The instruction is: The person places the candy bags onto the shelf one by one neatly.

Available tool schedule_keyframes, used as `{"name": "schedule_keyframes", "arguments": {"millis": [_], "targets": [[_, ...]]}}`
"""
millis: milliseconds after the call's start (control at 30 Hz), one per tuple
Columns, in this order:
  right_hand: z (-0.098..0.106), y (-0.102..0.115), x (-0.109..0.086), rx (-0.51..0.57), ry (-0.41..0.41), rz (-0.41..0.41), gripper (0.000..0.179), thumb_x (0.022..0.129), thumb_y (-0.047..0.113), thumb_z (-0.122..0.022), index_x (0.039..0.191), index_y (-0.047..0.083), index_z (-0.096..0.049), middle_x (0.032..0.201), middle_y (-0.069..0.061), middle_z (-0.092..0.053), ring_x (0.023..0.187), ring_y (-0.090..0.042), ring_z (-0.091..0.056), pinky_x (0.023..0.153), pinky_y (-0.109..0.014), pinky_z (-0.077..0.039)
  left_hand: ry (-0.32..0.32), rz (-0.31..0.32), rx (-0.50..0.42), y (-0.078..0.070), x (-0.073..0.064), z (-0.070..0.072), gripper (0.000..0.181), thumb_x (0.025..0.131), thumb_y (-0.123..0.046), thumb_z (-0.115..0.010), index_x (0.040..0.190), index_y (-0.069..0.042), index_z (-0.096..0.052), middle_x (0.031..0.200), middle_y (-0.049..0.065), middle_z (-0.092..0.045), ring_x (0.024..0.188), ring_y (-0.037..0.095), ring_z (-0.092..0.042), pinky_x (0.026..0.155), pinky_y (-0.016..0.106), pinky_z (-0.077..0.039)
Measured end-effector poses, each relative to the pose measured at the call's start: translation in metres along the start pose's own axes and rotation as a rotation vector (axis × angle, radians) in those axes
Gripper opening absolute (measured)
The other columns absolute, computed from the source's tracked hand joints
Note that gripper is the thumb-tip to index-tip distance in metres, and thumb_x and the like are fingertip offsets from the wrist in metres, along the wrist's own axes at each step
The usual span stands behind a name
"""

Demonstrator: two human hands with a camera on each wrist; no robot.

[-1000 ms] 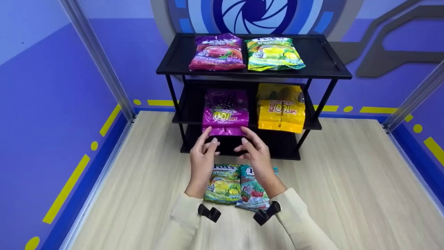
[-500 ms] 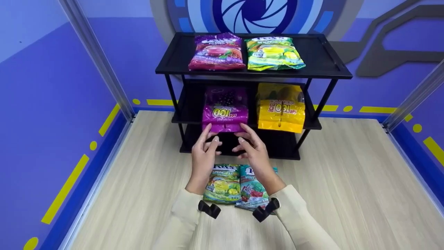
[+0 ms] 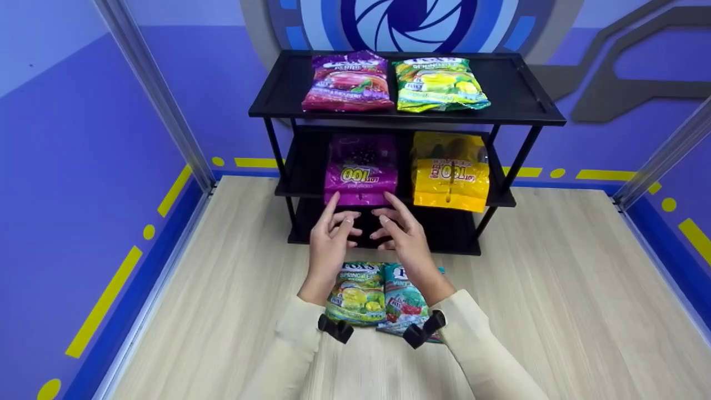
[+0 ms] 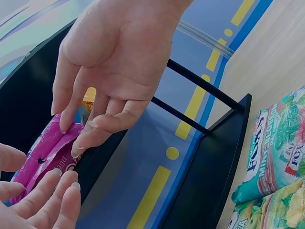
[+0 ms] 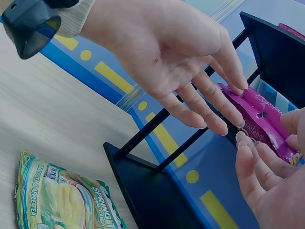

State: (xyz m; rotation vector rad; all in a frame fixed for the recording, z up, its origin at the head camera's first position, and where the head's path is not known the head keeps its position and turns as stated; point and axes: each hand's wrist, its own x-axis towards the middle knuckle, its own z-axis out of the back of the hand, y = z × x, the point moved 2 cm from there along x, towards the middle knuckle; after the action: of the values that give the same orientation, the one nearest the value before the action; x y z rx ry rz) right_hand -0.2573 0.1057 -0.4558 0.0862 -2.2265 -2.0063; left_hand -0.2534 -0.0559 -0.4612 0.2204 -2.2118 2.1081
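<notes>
A purple LOT 100 candy bag (image 3: 361,175), its print upside down, lies on the middle shelf with its front edge at the shelf's front. My left hand (image 3: 328,250) and right hand (image 3: 412,247) are at its two front corners. The index fingertips meet the bag's front edge and the other fingers are relaxed, with nothing gripped. In the left wrist view the right hand (image 4: 114,62) faces palm inward beside the purple bag (image 4: 45,148). The right wrist view has the left hand (image 5: 167,62) near the bag's folded edge. Beside it lies a yellow LOT 100 bag (image 3: 451,172).
The black three-tier rack (image 3: 533,114) stands against the back wall. On its top lie a purple-red Fox's bag (image 3: 349,83) and a green-yellow Fox's bag (image 3: 441,86). Below my forearms, a spring tea bag (image 3: 355,297) and a teal Fox's bag (image 3: 402,305) lie on the wooden surface.
The purple LOT 100 bag has slid slightly back onto the middle shelf, its front edge now higher in the head view. Both hands have moved forward with it.
</notes>
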Motion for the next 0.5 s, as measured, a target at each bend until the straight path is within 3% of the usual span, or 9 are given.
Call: {"name": "schedule_keyframes", "arguments": {"millis": [333,500], "targets": [[0.001,-0.002,0.005,-0.022,-0.002,-0.014,0.047,0.102,0.024,-0.048,0.146,0.040,-0.037,0.132,-0.008,-0.058,0.090,-0.027,-0.064,0.067,-0.028,-0.056,0.050,0.045,-0.031,-0.001,0.005,-0.001,0.060,0.101,-0.018,-0.051,0.153,-0.030,-0.024,0.123,0.018,-0.063,0.097,0.039,-0.065,0.076,0.043,-0.058],[0.002,-0.003,0.008,-0.038,-0.001,-0.022,0.047,0.103,0.024,-0.047,0.146,0.041,-0.036,0.133,-0.008,-0.058,0.092,-0.029,-0.064,0.070,-0.029,-0.057,0.066,0.063,-0.030,-0.012,0.003,-0.003,0.061,0.101,-0.014,-0.049,0.155,-0.024,-0.022,0.122,0.019,-0.064,0.098,0.043,-0.063,0.078,0.045,-0.058]]}}
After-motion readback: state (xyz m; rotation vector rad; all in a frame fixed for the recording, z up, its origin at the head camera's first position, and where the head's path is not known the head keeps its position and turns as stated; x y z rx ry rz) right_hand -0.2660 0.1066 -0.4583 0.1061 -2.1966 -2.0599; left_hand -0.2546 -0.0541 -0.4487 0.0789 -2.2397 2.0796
